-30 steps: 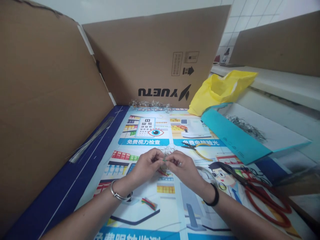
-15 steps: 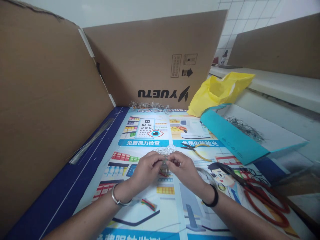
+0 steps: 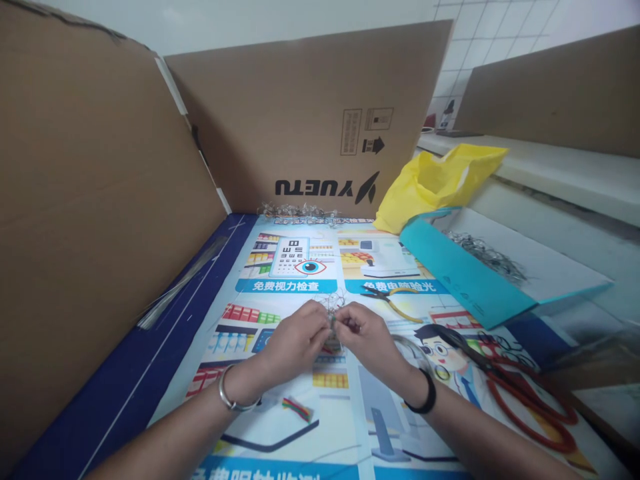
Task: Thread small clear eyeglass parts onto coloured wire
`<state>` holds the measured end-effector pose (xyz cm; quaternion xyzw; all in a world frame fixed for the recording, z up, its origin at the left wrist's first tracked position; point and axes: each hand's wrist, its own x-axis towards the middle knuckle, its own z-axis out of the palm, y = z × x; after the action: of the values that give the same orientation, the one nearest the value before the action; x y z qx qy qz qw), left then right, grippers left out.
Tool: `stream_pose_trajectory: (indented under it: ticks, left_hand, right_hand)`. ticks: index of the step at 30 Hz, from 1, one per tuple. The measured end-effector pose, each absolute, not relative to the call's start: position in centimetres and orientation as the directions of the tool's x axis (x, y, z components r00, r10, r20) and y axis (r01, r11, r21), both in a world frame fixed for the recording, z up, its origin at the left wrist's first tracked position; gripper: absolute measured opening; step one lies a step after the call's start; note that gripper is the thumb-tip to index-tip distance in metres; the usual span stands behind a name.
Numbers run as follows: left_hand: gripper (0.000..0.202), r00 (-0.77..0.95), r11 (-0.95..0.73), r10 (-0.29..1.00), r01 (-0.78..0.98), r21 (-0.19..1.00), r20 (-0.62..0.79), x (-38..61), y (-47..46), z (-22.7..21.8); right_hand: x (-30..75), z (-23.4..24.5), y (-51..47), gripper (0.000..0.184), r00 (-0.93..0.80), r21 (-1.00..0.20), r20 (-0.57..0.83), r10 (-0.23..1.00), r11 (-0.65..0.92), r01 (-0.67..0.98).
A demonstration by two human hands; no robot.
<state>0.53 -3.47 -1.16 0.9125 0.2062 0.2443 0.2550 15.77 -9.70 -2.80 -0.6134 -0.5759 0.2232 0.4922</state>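
My left hand [image 3: 295, 340] and my right hand [image 3: 367, 333] meet fingertip to fingertip over a printed poster [image 3: 280, 267] on the table. Both pinch a small tangle of thin silvery wire [image 3: 334, 303] with a bit of green at the pinch; the piece is too small to name more exactly. A silver bangle sits on my left wrist, a black band on my right. A little bundle of coloured wire pieces [image 3: 297, 406] lies on the poster near my left forearm.
Yellow-handled pliers [image 3: 395, 298] lie just right of my hands, red-handled cutters [image 3: 525, 400] further right. A teal tray [image 3: 480, 280] holds wire scraps [image 3: 487, 253], with a yellow plastic bag [image 3: 440, 180] behind it. Cardboard walls [image 3: 310, 120] stand at the left and back. Straight wires [image 3: 175, 287] lie at the left.
My hands have stayed together at the same spot, with only small shifts of the fingers on the wire piece. The view has tilted slightly.
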Motion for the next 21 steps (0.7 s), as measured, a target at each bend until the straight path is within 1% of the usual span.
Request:
stream_pose_trajectory:
  ticks: [2,4,7,9,11,14,17,21]
  left_hand:
    - [0.015,0.784,-0.697,0.510,0.136,0.704,0.354,0.65,-3.38,-0.88]
    - [0.015,0.775,-0.597,0.542,0.084,0.798,0.324,0.65,-3.26,-0.73]
    - [0.018,0.781,-0.421,0.585,0.063,0.905,0.218,0.49,-3.12,-0.81]
    - [0.017,0.787,-0.320,0.598,0.062,0.946,0.150,0.38,-3.08,-0.97]
    - [0.017,0.786,-0.300,0.605,0.076,0.951,0.128,0.35,-3.09,-1.03]
    - [0.016,0.760,-0.407,0.620,0.104,0.907,0.192,0.48,-3.13,-0.84]
    - [0.015,0.750,-0.489,0.616,0.125,0.863,0.240,0.71,-3.14,-0.63]
    - [0.015,0.737,-0.524,0.630,0.169,0.835,0.246,0.87,-3.14,-0.81]
  right_hand:
    - [15.77,-2.84,-9.72,0.006,0.235,-0.883,0.261,0.936,0.134,0.449]
    - [15.83,-2.86,-9.70,0.005,0.240,-0.915,0.213,0.947,0.108,0.389]
    - [16.04,-2.87,-9.61,0.005,0.222,-0.956,0.143,0.964,0.077,0.284]
    - [16.22,-2.87,-9.56,0.005,0.190,-0.971,0.127,0.973,0.083,0.226]
    - [16.38,-2.86,-9.56,0.006,0.163,-0.976,0.130,0.978,0.097,0.193]
    - [16.48,-2.77,-9.68,0.008,0.147,-0.970,0.147,0.978,0.113,0.215]
    - [16.41,-2.56,-9.86,0.007,0.163,-0.940,0.174,0.971,0.115,0.322]
    - [16.24,-2.44,-10.01,0.010,0.164,-0.841,0.269,0.949,0.148,0.520]
